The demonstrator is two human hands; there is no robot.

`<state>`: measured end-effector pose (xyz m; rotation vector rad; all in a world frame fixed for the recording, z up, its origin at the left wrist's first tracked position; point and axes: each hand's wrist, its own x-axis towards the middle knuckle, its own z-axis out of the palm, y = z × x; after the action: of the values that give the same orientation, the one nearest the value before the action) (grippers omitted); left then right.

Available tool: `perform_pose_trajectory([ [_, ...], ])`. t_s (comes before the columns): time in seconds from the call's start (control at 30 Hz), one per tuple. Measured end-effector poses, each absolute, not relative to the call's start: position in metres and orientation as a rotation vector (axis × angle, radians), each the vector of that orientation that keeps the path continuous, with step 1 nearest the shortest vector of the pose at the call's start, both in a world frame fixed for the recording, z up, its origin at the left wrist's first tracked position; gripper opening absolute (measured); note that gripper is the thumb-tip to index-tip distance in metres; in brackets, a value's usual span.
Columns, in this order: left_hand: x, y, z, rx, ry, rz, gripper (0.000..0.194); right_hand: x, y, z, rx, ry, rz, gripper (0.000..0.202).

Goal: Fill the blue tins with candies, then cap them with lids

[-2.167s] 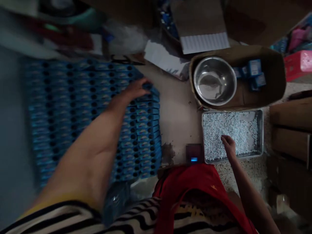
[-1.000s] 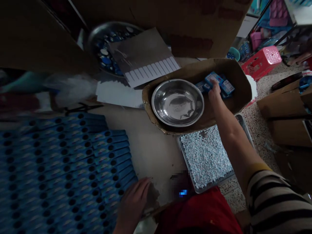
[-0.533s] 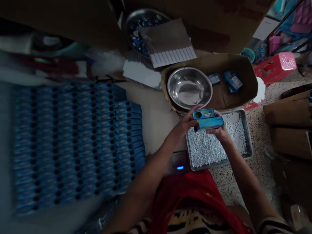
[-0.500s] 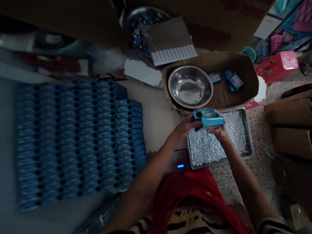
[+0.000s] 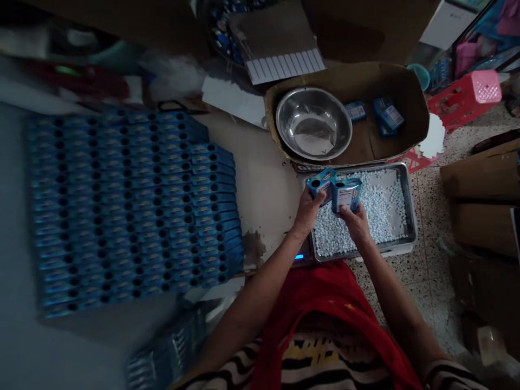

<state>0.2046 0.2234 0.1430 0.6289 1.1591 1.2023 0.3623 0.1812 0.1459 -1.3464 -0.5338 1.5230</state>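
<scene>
My left hand [image 5: 307,214] is closed around a small blue tin [image 5: 323,181] with a dark round hole in its top. A second blue tin [image 5: 345,196], with a pale printed panel facing me, is in the grip of my right hand [image 5: 356,223]. The two tins are held side by side, tops up, over a metal tray [image 5: 413,216]. Many small whitish pellets [image 5: 337,233] lie in that tray, thickest on its left side. At the tray's lower left, a scale display [image 5: 299,256] glows blue, partly hidden by my left forearm.
Rows of similar blue tins [image 5: 138,216] fill the left of the table. Behind the tray stands a cut-down cardboard box [image 5: 390,81] holding a steel bowl [image 5: 314,124] and several blue packs [image 5: 390,114]. A red plastic stool [image 5: 467,100] and cartons [image 5: 479,179] are on the right.
The two tins were stacked close together, one in front of the other. Now they are apart, one upright in each hand, with the printed panel showing. The view has shifted slightly.
</scene>
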Motion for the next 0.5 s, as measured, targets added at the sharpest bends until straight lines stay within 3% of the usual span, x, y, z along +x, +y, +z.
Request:
perform_pose_trajectory([
  [0.13,0.208,0.209,0.141,0.637,1.220,1.162,0.091,0.355,0.169,0.148,-1.342,-0.704,1.587,0.061],
  [0.37,0.205,0.192,0.143,0.737,1.341,1.132,0.074,0.375,0.164,0.138,-1.596,-1.184,1.453,0.060],
  [0.5,0.214,0.179,0.147,0.669,1.272,1.102,0.066,0.377,0.166,0.141,-1.374,-0.966,1.633,0.063],
])
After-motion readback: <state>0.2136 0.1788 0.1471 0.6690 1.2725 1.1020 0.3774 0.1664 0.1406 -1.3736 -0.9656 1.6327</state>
